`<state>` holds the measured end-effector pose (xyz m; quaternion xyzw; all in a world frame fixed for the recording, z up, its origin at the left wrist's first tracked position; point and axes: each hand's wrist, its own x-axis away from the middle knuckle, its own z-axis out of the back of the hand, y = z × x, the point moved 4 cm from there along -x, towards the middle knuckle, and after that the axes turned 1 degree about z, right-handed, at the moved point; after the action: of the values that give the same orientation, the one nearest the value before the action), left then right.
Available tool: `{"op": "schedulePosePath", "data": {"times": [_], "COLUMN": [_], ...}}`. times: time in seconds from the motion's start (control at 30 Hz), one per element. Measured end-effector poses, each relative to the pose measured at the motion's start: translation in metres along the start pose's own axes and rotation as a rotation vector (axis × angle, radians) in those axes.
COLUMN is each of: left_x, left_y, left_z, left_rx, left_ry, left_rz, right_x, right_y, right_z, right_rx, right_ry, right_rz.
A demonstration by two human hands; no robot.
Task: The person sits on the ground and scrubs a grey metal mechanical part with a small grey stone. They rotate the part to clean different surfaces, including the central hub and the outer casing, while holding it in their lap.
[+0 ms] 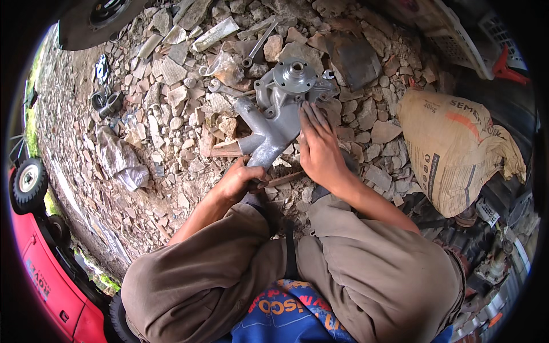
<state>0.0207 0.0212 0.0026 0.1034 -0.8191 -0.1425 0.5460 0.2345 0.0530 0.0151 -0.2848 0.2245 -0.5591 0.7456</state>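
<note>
A grey cast-metal water pump with a round, drilled hub flange lies on the rubble in front of my knees. Its branching pipe stubs point toward me and to the left. My left hand grips the end of the nearest pipe stub, with the thumb over it. Against the right side of the casting, my right hand lies with its fingers straight and close together. Whether anything sits under those fingers is hidden. A ring spanner end shows beside the pump's left side.
A combination wrench, a clear plastic bag and a white tube lie beyond the pump. To the right are a dark sheet and a paper cement sack. Crumpled plastic and dark metal parts lie left, near a red vehicle.
</note>
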Motion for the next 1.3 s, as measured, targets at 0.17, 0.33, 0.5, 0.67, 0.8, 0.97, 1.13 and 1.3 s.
{"op": "schedulePosePath", "data": {"times": [0.17,0.33,0.5,0.67,0.8,0.97,1.13,1.3], "left_x": [0.005,0.003,0.003,0.010,0.003,0.009,0.008,0.012], "left_y": [0.001,0.000,0.002,0.008,0.000,-0.001,0.002,0.010], "left_z": [-0.003,0.002,-0.001,-0.003,0.004,0.008,0.007,0.008], "left_rx": [0.043,0.049,0.091,0.139,0.171,0.278,0.317,0.445], "left_ry": [0.009,-0.040,-0.052,-0.104,-0.146,-0.199,-0.210,-0.377], "left_rz": [-0.027,-0.021,-0.013,-0.010,0.025,0.064,0.058,0.032], "right_x": [0.000,0.017,-0.008,0.008,0.007,0.001,0.016,-0.001], "right_y": [0.000,-0.019,-0.003,-0.011,-0.018,-0.015,-0.033,0.006], "right_z": [0.003,0.003,0.006,0.008,0.019,0.027,0.022,0.044], "right_rx": [0.006,-0.091,-0.143,0.065,0.134,0.209,0.140,0.007], "right_ry": [-0.003,-0.066,-0.029,-0.080,-0.119,-0.130,-0.153,0.024], "right_rz": [0.015,0.106,-0.006,0.190,0.228,0.181,0.400,0.112]}}
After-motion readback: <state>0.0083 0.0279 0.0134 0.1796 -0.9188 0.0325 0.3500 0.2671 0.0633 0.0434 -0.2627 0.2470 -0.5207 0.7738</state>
